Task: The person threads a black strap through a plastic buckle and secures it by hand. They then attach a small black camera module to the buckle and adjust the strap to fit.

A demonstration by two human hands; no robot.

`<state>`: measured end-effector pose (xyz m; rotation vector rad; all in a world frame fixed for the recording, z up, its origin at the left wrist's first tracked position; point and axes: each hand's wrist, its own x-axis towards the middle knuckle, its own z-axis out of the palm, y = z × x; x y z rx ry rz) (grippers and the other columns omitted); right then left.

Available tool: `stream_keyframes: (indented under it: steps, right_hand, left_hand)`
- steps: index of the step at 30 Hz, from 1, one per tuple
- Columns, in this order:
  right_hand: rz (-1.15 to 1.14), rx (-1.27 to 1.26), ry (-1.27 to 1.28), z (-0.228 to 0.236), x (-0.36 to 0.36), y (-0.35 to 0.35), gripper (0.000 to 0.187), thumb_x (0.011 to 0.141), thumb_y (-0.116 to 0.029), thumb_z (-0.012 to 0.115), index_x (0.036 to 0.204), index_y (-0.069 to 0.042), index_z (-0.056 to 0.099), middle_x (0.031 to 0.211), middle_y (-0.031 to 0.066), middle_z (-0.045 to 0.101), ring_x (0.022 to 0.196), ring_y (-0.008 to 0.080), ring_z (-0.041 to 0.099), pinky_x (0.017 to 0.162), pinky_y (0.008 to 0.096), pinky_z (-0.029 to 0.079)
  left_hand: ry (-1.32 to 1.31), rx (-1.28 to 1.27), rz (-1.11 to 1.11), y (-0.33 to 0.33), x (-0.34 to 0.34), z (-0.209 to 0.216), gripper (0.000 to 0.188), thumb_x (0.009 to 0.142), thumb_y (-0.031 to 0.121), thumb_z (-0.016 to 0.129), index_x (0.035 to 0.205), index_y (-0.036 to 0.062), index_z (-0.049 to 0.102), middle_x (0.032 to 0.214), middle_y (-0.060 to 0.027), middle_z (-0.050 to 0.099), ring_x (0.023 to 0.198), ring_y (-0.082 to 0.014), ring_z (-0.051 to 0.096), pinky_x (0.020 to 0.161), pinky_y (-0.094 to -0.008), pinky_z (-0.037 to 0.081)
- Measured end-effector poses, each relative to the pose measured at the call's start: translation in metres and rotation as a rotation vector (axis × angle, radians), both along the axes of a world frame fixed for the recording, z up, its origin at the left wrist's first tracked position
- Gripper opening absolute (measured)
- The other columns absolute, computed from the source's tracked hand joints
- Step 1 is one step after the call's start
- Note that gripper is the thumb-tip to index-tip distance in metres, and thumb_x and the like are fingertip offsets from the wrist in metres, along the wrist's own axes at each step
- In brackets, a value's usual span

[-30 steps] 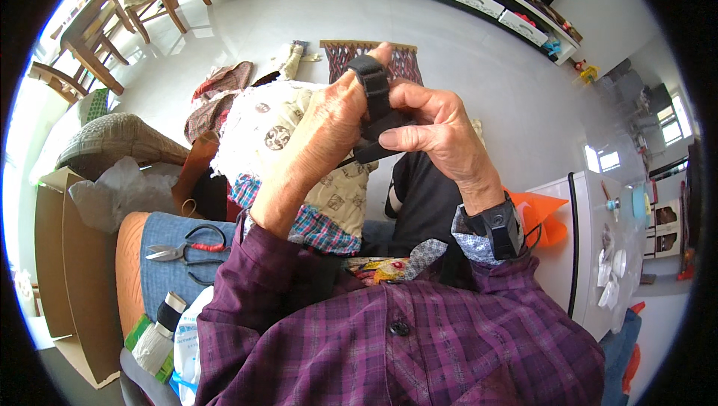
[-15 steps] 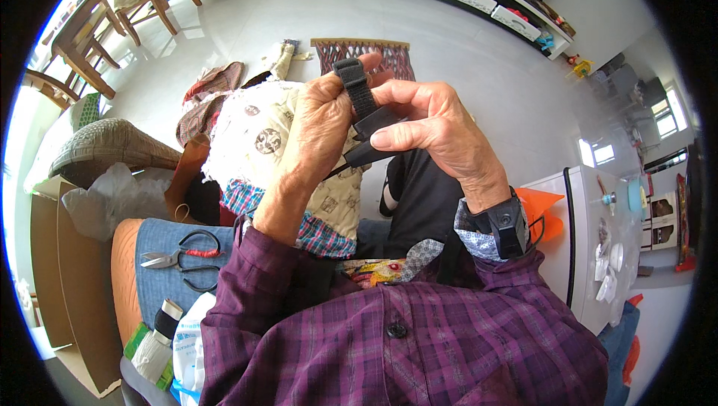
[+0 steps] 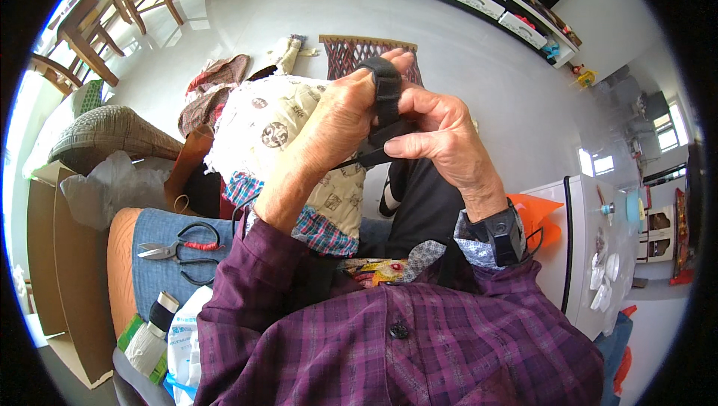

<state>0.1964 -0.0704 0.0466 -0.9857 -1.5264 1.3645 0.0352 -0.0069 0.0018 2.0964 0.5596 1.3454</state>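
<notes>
Both hands grasp a black strap (image 3: 386, 99), raised above the patchwork cloth (image 3: 288, 133) on the lap. Left hand (image 3: 338, 110) fingers clench its upper loop; right hand (image 3: 441, 133) fingers pinch the lower length, apparently keeping it taut. Scissors (image 3: 179, 250) rest left of the cloth.

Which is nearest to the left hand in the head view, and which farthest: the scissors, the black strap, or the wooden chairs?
1. Black strap: held up in front, pinched in the left hand grip.
2. Scissors: lower left, lying on the blue cushion.
3. Wooden chairs: far upper left, across the white floor.
</notes>
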Motion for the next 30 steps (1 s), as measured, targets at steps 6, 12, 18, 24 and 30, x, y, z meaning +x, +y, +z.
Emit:
stream_keyframes:
  steps: [6, 12, 18, 24, 30]
  right_hand:
    - [-0.039, 0.011, 0.028, 0.000, 0.001, 0.003, 0.029, 0.071, 0.009, 0.064, 0.098, -0.001, 0.066, 0.097, 0.0019, 0.065, 0.090, 0.0125, 0.063, 0.086, 0.0260, 0.051]
    - [0.023, 0.014, -0.020, 0.007, 0.003, 0.009, 0.024, 0.074, 0.005, 0.064, 0.097, -0.001, 0.066, 0.098, 0.0018, 0.064, 0.092, 0.0124, 0.062, 0.086, 0.0248, 0.049]
    - [0.009, 0.137, -0.160, 0.012, -0.001, 0.015, 0.015, 0.090, -0.012, 0.061, 0.086, 0.001, 0.065, 0.090, -0.0013, 0.060, 0.087, 0.0079, 0.054, 0.085, 0.0233, 0.041]
    - [-0.065, 0.128, -0.325, 0.017, -0.007, 0.013, 0.017, 0.089, -0.015, 0.063, 0.084, 0.001, 0.066, 0.082, -0.0035, 0.056, 0.078, 0.0062, 0.050, 0.074, 0.0224, 0.040]
    - [-0.078, 0.129, -0.429, 0.009, -0.013, 0.015, 0.014, 0.087, -0.013, 0.063, 0.085, 0.000, 0.066, 0.076, -0.0047, 0.055, 0.076, 0.0054, 0.049, 0.071, 0.0219, 0.039]
  left_hand:
    - [0.127, 0.131, 0.031, -0.005, -0.003, 0.017, 0.046, 0.088, 0.005, 0.050, 0.134, -0.0005, 0.048, 0.129, -0.0245, 0.055, 0.118, -0.0313, 0.057, 0.096, -0.0346, 0.047]
    - [0.252, -0.106, 0.070, -0.010, -0.007, 0.016, 0.068, 0.086, -0.006, 0.051, 0.149, 0.0041, 0.026, 0.125, -0.0230, 0.058, 0.114, -0.0317, 0.059, 0.094, -0.0384, 0.047]
    - [-0.039, -0.123, 0.018, -0.004, 0.008, -0.008, 0.066, 0.089, -0.007, 0.044, 0.149, -0.0013, 0.018, 0.138, -0.0227, 0.046, 0.126, -0.0305, 0.048, 0.104, -0.0393, 0.040]
    - [-0.662, -0.721, -0.330, -0.002, 0.021, -0.015, 0.053, 0.100, 0.017, 0.048, 0.144, -0.0028, 0.029, 0.137, -0.0239, 0.046, 0.120, -0.0276, 0.053, 0.102, -0.0348, 0.043]
    - [-0.873, -0.999, -0.462, 0.003, 0.015, -0.012, 0.056, 0.094, 0.009, 0.058, 0.141, -0.0069, 0.032, 0.125, -0.0199, 0.057, 0.114, -0.0256, 0.058, 0.097, -0.0340, 0.049]
